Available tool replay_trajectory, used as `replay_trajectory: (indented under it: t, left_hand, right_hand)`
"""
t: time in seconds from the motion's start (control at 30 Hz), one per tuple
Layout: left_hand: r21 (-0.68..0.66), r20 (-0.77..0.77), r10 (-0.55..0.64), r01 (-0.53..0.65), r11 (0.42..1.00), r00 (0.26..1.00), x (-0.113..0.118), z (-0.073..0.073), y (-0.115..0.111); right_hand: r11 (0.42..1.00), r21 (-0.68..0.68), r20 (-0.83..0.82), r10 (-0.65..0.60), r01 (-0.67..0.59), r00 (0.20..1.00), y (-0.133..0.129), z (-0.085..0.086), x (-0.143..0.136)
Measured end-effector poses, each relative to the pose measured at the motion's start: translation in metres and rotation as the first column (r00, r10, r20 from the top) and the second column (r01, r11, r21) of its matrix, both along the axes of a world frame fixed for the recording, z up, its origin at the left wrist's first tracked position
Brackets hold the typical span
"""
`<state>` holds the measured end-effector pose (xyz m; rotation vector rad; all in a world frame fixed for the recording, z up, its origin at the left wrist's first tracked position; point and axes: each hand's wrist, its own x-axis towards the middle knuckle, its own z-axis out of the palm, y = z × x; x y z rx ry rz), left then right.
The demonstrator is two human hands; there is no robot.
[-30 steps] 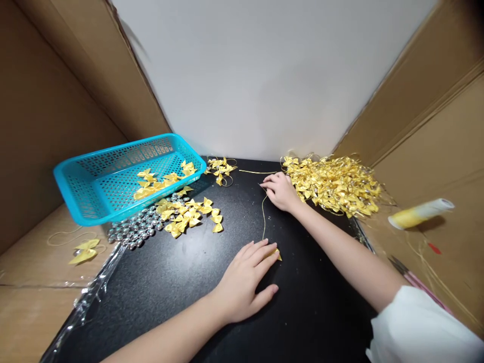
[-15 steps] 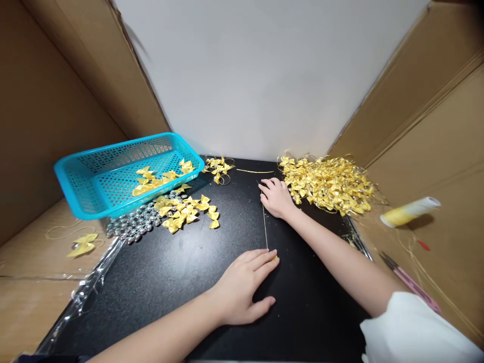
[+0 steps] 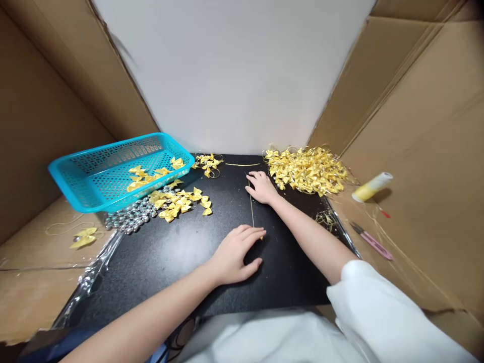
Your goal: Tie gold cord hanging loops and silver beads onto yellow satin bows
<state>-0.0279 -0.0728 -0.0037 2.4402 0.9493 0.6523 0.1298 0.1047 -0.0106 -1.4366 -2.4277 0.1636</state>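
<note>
Near the middle of the black worktop [image 3: 166, 264]: a thin gold cord [image 3: 252, 210], stretched straight from far to near.
Left hand [image 3: 235, 255]: unclenched, palm down — fingers together over a small yellow piece [image 3: 261, 238], mostly hidden, at the cord's near end; thumb spread.
Right hand [image 3: 261, 188]: palm down at the cord's far end; whether the fingertips pinch it, I cannot tell.
Far right corner: a heap of shiny yellow bows with gold loops [image 3: 308, 172].
Far left corner: a turquoise perforated plastic basket [image 3: 100, 189], yellow bows inside.
Left edge: round silver beads [image 3: 132, 216] — next to loose yellow bows [image 3: 177, 204].
Beyond the right edge: pink-handled snips [image 3: 374, 243].
</note>
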Motion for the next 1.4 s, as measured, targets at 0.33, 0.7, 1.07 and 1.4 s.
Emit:
replay_trajectory:
  t: [0.33,0.7,1.07,1.4]
  left_hand:
    - [-0.043,0.153,0.191,-0.186,0.982,0.97,0.0,-0.009,0.012]
    - [-0.071,0.151,0.13,-0.12,0.99,0.98,0.002,-0.011,0.013]
    - [-0.083,0.154,0.13,-0.118,0.99,0.98,0.0,-0.006,0.01]
    - [-0.143,0.128,0.155,-0.136,0.98,0.98,0.001,-0.003,0.006]
  right_hand:
    - [1.0,-0.007,-0.04,-0.005,0.005,0.999,-0.001,0.002,0.0]
    - [1.0,0.018,-0.034,-0.018,0.019,0.999,0.0,0.0,-0.001]
    - [0.998,0.053,-0.025,-0.015,0.017,1.0,-0.003,0.001,-0.002]
    - [0.995,0.089,-0.027,-0.052,0.054,0.998,0.002,0.006,-0.007]
